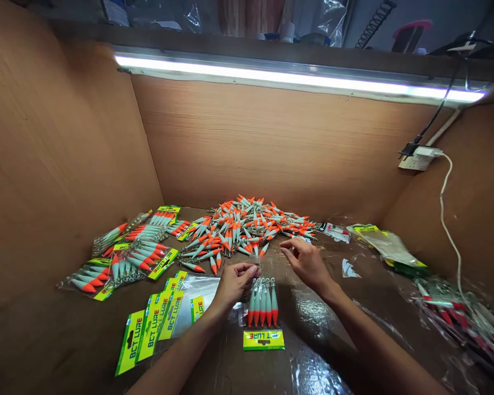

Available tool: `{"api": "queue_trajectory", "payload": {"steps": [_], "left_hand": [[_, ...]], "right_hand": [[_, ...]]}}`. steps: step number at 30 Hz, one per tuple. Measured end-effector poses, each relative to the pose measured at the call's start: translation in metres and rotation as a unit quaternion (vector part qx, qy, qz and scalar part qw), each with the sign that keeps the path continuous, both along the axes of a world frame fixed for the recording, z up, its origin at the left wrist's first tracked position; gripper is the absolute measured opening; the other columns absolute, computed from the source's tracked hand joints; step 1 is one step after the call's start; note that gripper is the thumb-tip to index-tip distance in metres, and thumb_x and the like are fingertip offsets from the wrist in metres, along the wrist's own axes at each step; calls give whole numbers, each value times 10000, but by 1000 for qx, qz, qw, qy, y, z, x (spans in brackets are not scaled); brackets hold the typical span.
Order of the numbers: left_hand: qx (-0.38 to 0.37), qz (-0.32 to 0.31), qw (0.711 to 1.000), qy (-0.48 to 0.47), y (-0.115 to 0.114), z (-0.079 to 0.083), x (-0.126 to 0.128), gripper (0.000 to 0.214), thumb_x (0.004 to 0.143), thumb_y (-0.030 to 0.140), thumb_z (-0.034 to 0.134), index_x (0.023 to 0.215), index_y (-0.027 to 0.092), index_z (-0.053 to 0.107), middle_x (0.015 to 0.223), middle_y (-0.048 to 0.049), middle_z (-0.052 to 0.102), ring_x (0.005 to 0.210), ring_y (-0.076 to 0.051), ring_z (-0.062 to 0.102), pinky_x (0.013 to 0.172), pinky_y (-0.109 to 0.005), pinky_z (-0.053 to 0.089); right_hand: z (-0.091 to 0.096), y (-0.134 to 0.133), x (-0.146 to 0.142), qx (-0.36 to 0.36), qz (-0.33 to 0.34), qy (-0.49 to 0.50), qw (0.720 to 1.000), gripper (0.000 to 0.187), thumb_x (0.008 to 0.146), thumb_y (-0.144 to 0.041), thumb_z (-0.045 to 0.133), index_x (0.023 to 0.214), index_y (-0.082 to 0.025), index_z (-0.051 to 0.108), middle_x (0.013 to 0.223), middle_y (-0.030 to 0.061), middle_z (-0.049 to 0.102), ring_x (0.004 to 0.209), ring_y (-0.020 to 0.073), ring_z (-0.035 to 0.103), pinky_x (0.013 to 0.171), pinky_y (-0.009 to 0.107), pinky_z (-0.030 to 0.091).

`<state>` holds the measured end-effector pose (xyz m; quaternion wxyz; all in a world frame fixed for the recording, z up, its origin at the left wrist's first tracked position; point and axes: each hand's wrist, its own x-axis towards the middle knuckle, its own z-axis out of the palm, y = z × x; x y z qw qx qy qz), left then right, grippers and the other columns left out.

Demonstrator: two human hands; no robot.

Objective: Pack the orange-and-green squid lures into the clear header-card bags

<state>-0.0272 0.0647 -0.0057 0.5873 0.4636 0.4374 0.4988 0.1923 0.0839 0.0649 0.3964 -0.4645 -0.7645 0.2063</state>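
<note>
A clear plastic bag with a yellow-green BCT LURE header (264, 340) lies in front of me, its header toward me. Inside is a row of several grey-and-orange fishing lures (263, 307), hooks pointing away. My left hand (237, 281) pinches the far end of this bag between thumb and fingers. To the right and farther back, my right hand (307, 262) is raised with thumb and fingertips curled together, apart from the bag. Whether it holds anything is too small to see. Beyond both hands rises a pile of loose lures (242, 225).
Flat BCT LURE bags (148, 326) overlap at left, with filled lure packs (135, 249) behind them. At right are more plastic packaging (389, 249), a paper scrap (349, 269) and red-and-white lures (453, 307). A white cable (442, 203) hangs from the power outlet (417, 159).
</note>
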Motion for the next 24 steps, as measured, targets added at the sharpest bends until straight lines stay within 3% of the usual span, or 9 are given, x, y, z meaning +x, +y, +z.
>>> {"api": "queue_trajectory", "payload": {"steps": [3,6,9,13,16,19,22,24], "left_hand": [[20,10,1000,11,-3,5,1,488,722,510,790,979,97,749,861,-135,762,597,-145,638,549,-232,447],[94,12,993,71,-10,14,1,404,786,450,735,1022,125,768,906,-108,770,870,-248,700,762,-311,520],[169,27,964,202,-18,22,0,346,881,428,604,965,145,785,823,-48,762,823,-240,689,696,-276,494],[201,41,926,316,-29,30,2,330,911,381,554,870,159,795,718,-15,745,700,-211,658,572,-236,406],[204,22,932,299,-33,32,5,304,921,362,551,966,194,800,814,-31,777,761,-224,689,635,-252,455],[171,-1,959,227,-33,29,9,299,913,389,589,1045,207,786,897,-58,790,833,-241,723,753,-292,514],[111,-13,988,109,-31,24,12,345,868,426,667,1077,171,770,955,-101,787,922,-261,730,835,-322,532],[63,-1,998,26,-28,19,14,390,834,446,712,1081,148,759,964,-122,784,936,-257,729,824,-313,539]], "right_hand": [[2,-16,-19,114,57,-59,990,191,966,-303,555,1026,-243,727,966,85,693,892,229,613,792,337,450],[-5,-23,-41,166,70,-172,968,167,968,-231,557,1062,-240,696,986,80,679,924,227,593,789,323,440],[-8,-18,-52,195,59,-281,938,96,949,-174,578,975,-210,664,940,64,657,874,212,575,722,299,416],[-8,-13,-49,210,78,-354,908,77,922,-122,579,884,-179,614,894,60,636,808,195,560,655,283,377],[-13,-12,-44,176,57,-286,940,102,934,-132,539,872,-179,604,873,55,637,799,188,565,683,281,388],[-22,-5,-32,91,12,-98,991,152,959,-222,514,863,-190,628,869,46,655,807,183,587,732,283,416],[-24,8,1,9,-53,61,997,279,955,-398,513,853,-183,659,811,47,659,744,185,599,689,287,457],[-20,11,41,-14,-73,86,993,425,957,-525,450,854,-169,658,743,46,637,645,174,582,602,281,470]]}}
